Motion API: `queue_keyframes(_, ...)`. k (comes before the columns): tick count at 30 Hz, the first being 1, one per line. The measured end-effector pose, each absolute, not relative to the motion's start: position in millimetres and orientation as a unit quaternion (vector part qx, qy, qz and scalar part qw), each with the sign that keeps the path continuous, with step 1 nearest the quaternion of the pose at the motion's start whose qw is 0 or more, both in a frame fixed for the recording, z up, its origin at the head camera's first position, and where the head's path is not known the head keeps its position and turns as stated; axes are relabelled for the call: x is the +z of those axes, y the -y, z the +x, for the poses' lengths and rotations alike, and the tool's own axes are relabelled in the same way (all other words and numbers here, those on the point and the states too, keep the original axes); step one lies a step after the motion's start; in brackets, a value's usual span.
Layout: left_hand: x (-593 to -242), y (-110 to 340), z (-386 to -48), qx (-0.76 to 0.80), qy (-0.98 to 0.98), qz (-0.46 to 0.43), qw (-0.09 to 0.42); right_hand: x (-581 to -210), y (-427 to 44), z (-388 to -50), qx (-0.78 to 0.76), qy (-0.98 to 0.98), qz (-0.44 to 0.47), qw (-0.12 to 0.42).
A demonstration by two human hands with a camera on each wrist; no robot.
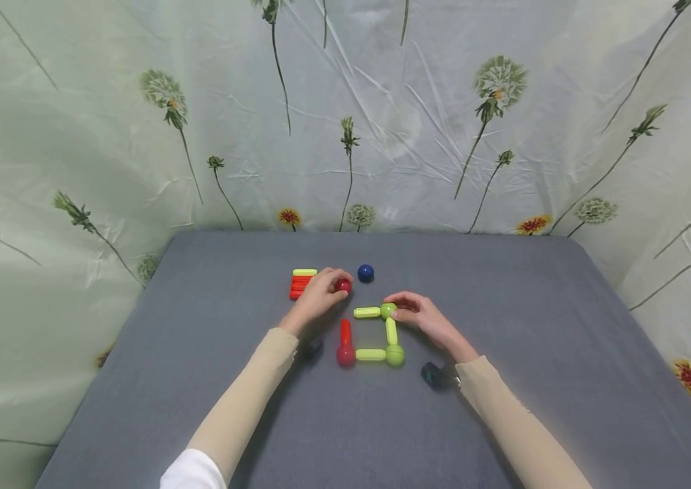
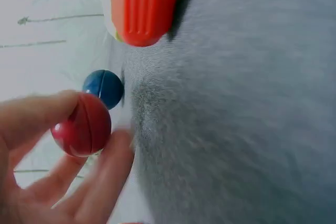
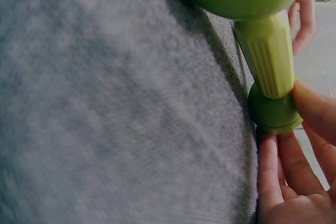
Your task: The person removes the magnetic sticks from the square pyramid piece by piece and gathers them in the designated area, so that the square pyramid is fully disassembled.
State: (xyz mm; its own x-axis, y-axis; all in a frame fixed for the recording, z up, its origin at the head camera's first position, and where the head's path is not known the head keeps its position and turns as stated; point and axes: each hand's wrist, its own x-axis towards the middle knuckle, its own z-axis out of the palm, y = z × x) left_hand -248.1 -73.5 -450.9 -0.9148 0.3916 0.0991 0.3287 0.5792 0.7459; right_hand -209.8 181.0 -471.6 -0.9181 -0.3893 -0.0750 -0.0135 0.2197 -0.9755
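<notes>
My left hand (image 1: 319, 296) grips a red ball (image 1: 343, 286) between thumb and fingers; in the left wrist view the red ball (image 2: 84, 125) shows in front of a blue ball (image 2: 104, 88). My right hand (image 1: 429, 322) holds the upper green ball (image 1: 388, 310), its thumb and fingertips around the green ball (image 3: 274, 109) in the right wrist view. From that ball one yellow-green stick (image 1: 367, 312) points left and another (image 1: 391, 331) runs down to a lower green ball (image 1: 395, 355). A third stick (image 1: 371, 354) joins a red ball (image 1: 346, 356), with a red stick (image 1: 346, 331) rising from it.
A row of red sticks (image 1: 299, 285) with a yellow-green stick (image 1: 305, 272) on its far side lies left of my left hand. The blue ball (image 1: 365, 273) stands beyond the joined pieces. A flowered cloth (image 1: 394, 129) hangs behind the grey table (image 1: 504, 285).
</notes>
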Motion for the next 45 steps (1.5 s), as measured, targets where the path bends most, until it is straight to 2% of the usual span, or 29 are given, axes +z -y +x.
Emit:
queue_keyframes(7,-460.7,62.7,-268.8,0.47,-0.876,0.11,0.019,-469.7,-178.7,-208.8,-0.613,-0.762,-0.125,0.168)
queue_keyframes(13,-462.3,60.3,-272.9,0.462,-0.88,0.108,0.006,-472.0,-179.1,-210.6,-0.617,-0.759,-0.122,0.169)
queue_keyframes(19,-458.2,62.5,-259.9,0.456,-0.879,0.135,-0.026,-470.8,-180.2,-209.7,-0.611,-0.764,-0.124,0.166)
queue_keyframes(22,-456.3,62.8,-248.5,0.466,-0.866,0.181,0.011,-470.1,-180.3,-209.4,-0.61,-0.765,-0.127,0.163)
queue_keyframes(26,-455.1,60.3,-234.6,0.451,-0.855,0.231,0.109,-470.5,-180.5,-209.7,-0.612,-0.764,-0.129,0.158)
queue_keyframes(29,-455.4,55.8,-229.2,0.431,-0.86,0.241,0.129,-470.7,-180.6,-209.8,-0.61,-0.766,-0.126,0.157)
queue_keyframes(39,-456.2,48.8,-229.0,0.372,-0.899,0.231,0.028,-468.7,-180.4,-209.9,-0.604,-0.771,-0.124,0.161)
queue_keyframes(45,-445.2,71.3,-227.2,0.434,-0.869,0.233,0.051,-467.2,-180.0,-209.7,-0.61,-0.765,-0.123,0.165)
